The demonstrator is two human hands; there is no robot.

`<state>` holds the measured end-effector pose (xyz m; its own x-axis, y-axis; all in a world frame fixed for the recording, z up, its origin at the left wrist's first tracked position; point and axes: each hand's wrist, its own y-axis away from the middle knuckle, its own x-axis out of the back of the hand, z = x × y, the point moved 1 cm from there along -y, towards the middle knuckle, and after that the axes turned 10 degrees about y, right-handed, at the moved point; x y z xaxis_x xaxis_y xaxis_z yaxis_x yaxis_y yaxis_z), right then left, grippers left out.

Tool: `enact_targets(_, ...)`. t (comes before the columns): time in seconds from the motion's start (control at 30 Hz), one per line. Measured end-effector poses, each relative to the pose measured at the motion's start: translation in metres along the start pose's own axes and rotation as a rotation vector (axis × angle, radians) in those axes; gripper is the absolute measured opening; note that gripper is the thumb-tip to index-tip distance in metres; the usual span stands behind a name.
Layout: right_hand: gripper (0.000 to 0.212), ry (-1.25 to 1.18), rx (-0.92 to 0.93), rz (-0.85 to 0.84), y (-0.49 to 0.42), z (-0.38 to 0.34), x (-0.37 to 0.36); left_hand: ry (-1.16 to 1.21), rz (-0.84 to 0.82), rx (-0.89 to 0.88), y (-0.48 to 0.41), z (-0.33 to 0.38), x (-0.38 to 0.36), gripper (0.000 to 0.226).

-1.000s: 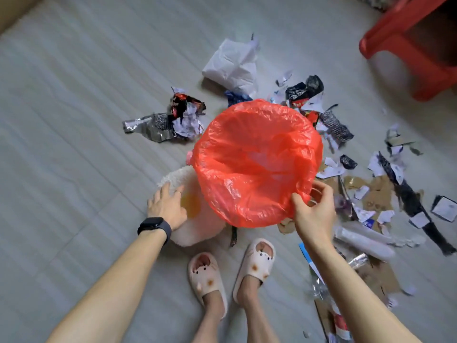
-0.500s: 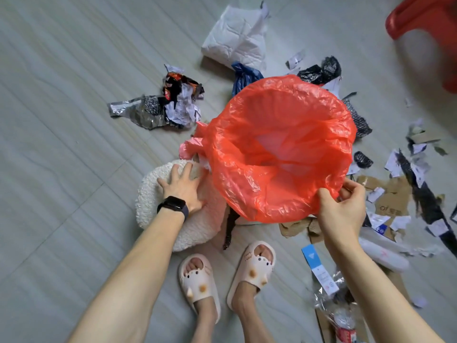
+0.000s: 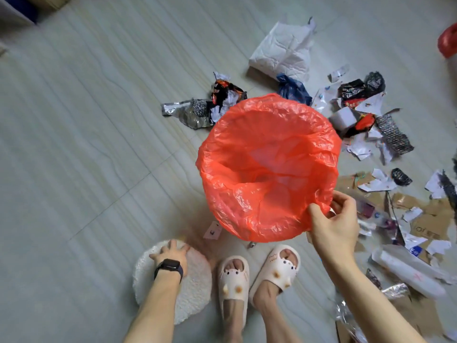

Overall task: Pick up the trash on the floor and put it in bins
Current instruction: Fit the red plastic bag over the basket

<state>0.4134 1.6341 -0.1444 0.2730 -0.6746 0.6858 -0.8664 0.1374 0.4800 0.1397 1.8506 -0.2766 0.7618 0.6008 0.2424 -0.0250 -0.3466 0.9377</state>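
Right hand (image 3: pixel 331 219): grip closed, thumb and fingers pinching the near rim of the red bin liner (image 3: pixel 268 167), same hold as half a second ago. The liner's mouth gapes open toward me; inside I see nothing but red plastic. It sits mid-floor, just beyond my slippers (image 3: pixel 233 276). Left hand (image 3: pixel 170 251): grip open, fingers spread flat on the white fluffy cushion (image 3: pixel 190 290), holding nothing, watch (image 3: pixel 169 267) on the wrist. Main change: the cushion was pressed against the liner's left side before; now it is back beside my left slipper, well apart from the liner. A small tag (image 3: pixel 212 230) shows on the bare floor between them. The pink bit at the liner's left side is gone from view. Trash still on the floor: foil wrappers (image 3: pixel 193 112) just beyond the liner's far left, a crumpled white bag (image 3: pixel 282 53) and a blue bag (image 3: pixel 293 91) beyond its far rim, torn paper and cardboard scraps (image 3: pixel 420 211) toward the floor's right side, and a white tube (image 3: pixel 408 271) near right.
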Motion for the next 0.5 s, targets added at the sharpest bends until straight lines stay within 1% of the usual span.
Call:
enact_targets(0.07, 0.034, 0.010, 0.028, -0.038, 0.010, -0.011, -0.013, -0.006, -0.101, 0.016, 0.005, -0.015, -0.009, 0.060)
enact_targets(0.1, 0.033, 0.013, 0.041, -0.065, 0.017, -0.022, -0.023, 0.013, -0.116, 0.012, 0.008, -0.027, -0.005, 0.058)
enact_targets(0.17, 0.032, 0.037, 0.060, -0.099, 0.026, -0.038, -0.037, 0.106, -0.066, -0.012, 0.013, -0.040, 0.014, 0.051)
enact_targets(0.23, 0.031, 0.061, 0.083, -0.113, 0.036, -0.060, -0.052, 0.315, 0.037, -0.035, 0.012, -0.058, 0.049, 0.046)
enact_targets(0.37, 0.034, 0.089, 0.080, -0.140, 0.041, -0.107, -0.086, 0.884, 0.268, -0.063, 0.006, -0.095, 0.145, 0.031)
enact_targets(0.43, 0.034, 0.117, 0.083, -0.145, 0.042, -0.132, -0.108, 1.039, 0.359, -0.072, 0.001, -0.115, 0.194, 0.031)
enact_targets(0.5, 0.034, 0.166, 0.072, -0.147, 0.044, -0.154, -0.132, 1.177, 0.369, -0.081, -0.007, -0.136, 0.234, 0.035)
